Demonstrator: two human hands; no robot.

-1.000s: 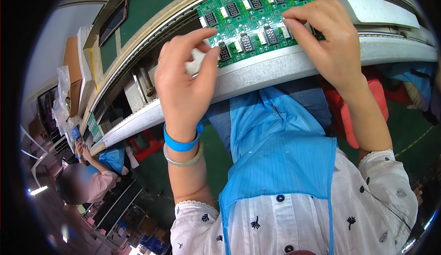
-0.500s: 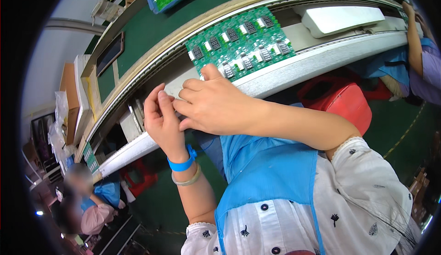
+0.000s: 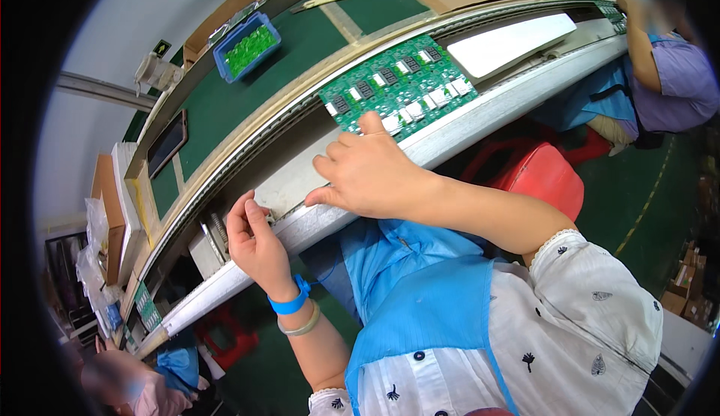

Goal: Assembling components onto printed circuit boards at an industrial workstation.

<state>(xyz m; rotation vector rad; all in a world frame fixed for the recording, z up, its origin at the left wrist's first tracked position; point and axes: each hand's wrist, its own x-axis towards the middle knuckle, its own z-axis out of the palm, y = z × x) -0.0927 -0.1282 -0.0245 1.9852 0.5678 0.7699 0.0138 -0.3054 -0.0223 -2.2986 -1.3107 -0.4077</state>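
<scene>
My right hand (image 3: 371, 174) is raised over the near rail with its back showing and its fingers apart; nothing shows in it. One finger reaches the near-left edge of a green circuit board panel (image 3: 375, 95), though I cannot tell whether it touches. Black digit displays and white blocks sit in rows on the panel. Left of it, my left hand (image 3: 257, 240) has its fingers curled and the thumb pressed toward the index finger. Whatever might be inside that pinch is hidden. A blue band (image 3: 291, 298) circles my left wrist, with a pale bangle (image 3: 301, 321) below.
The panel lies across a conveyor track with a white near rail (image 3: 517, 95). A white slab (image 3: 510, 45) lies right of it. Beyond are a blue bin (image 3: 274, 35) of green pieces and a dark phone-like device (image 3: 167, 142). Co-workers sit at both ends; a red stool (image 3: 551, 176) stands close by.
My hands have come apart: the right fingers were against the left hand and are now away to its right. The view has shifted too. The panel's near row looks whiter now.
</scene>
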